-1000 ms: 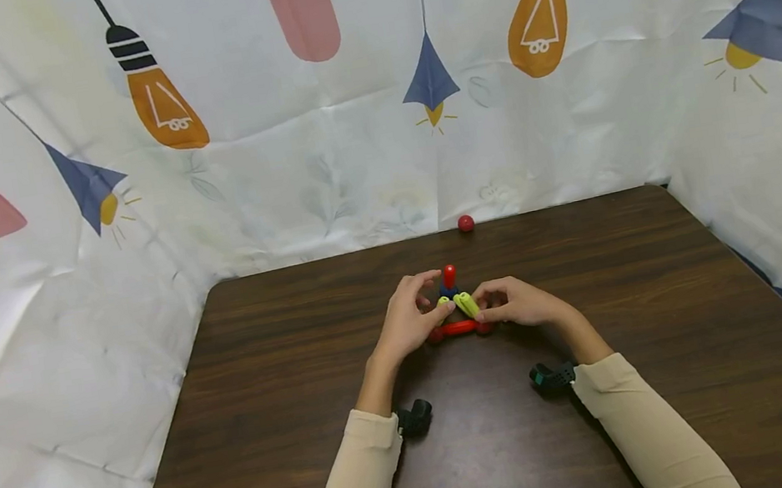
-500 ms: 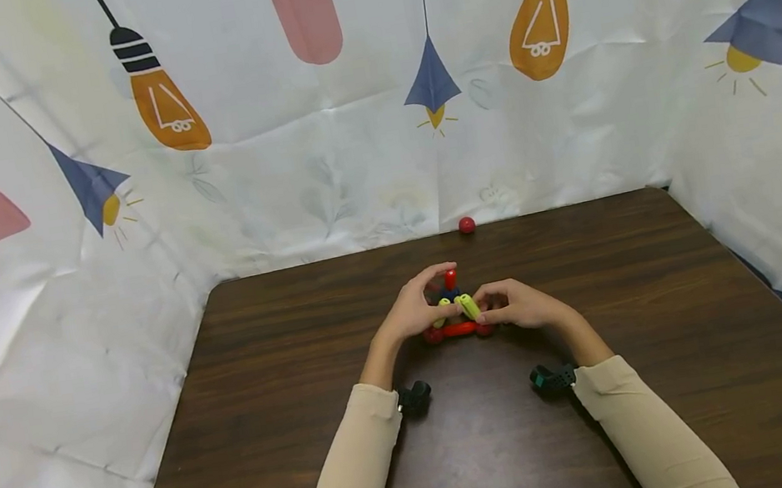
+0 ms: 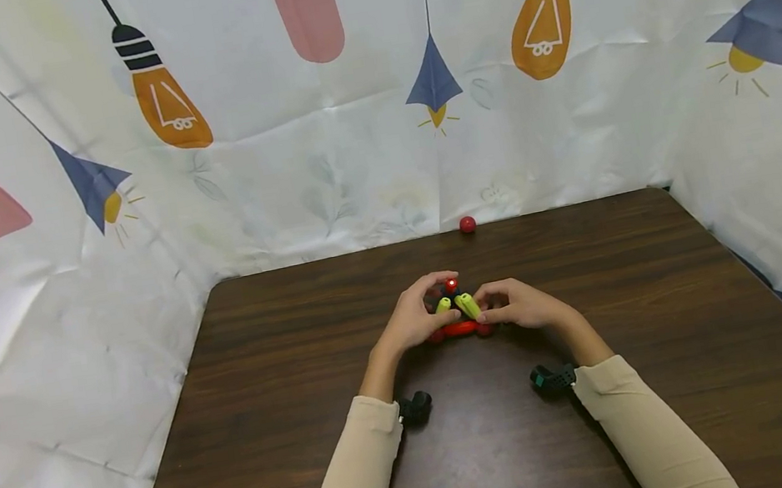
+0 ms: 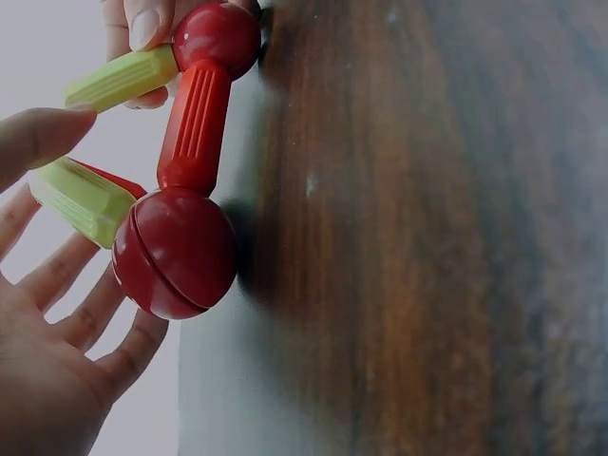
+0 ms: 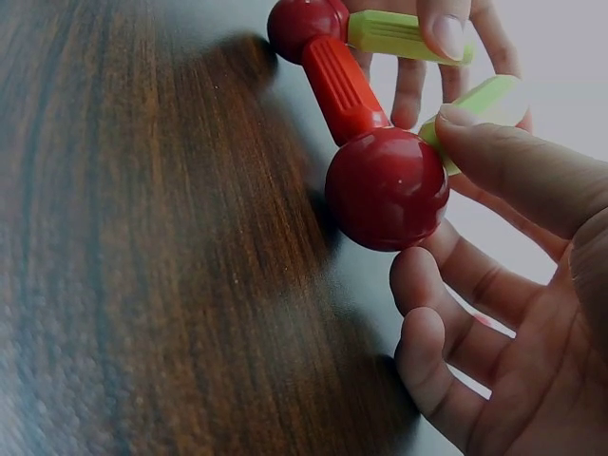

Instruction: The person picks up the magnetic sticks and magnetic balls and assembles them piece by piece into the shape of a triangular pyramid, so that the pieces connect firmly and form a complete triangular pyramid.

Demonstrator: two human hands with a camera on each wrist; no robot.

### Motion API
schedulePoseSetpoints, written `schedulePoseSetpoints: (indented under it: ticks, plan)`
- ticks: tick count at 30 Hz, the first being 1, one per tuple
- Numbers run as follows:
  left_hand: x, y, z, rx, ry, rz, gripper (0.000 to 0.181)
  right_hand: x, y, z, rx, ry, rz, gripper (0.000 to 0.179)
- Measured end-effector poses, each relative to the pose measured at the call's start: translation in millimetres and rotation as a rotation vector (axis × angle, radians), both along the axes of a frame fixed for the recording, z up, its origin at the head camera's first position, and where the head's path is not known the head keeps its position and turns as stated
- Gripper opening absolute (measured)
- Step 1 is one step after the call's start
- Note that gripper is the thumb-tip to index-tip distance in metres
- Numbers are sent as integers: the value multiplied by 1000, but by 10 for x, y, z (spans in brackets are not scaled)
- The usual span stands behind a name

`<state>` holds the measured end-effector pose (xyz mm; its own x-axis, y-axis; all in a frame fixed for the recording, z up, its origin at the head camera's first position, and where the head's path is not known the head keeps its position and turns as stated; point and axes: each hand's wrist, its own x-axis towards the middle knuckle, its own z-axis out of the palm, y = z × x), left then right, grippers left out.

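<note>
A small frame of toy building rods and balls stands on the table between my hands. Its front is a red rod [image 5: 344, 90] joining two dark red balls [image 4: 176, 252]. Yellow-green rods [image 4: 87, 201] lean up from these balls. Behind them a red rod [image 3: 451, 285] rises from a dark blue ball, its end facing the head camera. With thumb and fingers around the frame's left side, my left hand [image 3: 412, 314] holds the left yellow-green rod, its index fingertip at the back red rod's end. My right hand [image 3: 519, 302] pinches the right yellow-green rod [image 5: 480, 100] near its ball.
A loose red ball [image 3: 467, 224] lies at the table's far edge, beyond the frame. The dark wooden table [image 3: 275, 430] extends around both arms. A white patterned curtain [image 3: 377, 153] hangs along the back and sides.
My left fingers have reached over the back red rod and come down; that rod has tipped toward me from a more upright stance. My right hand stays in place.
</note>
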<state>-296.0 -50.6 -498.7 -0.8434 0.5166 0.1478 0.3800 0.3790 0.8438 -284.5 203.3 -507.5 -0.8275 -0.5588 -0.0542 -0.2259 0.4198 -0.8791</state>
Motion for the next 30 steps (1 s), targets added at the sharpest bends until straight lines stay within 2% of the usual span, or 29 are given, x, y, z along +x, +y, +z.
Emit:
schedulePoseSetpoints:
  ticks: [16,24,27,30]
  plan:
    - [118,6,55,-53,37,41,52,-5,9,13,18,3,-1,19]
    - [149,-11,39,-71,53,39,59,-10,13,-3,19,13,4,19]
    - [181,-52,37,-97,54,68,60,-11,13,-5,18,16,6,18]
    - [227,-115,54,-140,26,112,50,-8,15,-6,19,15,3,18]
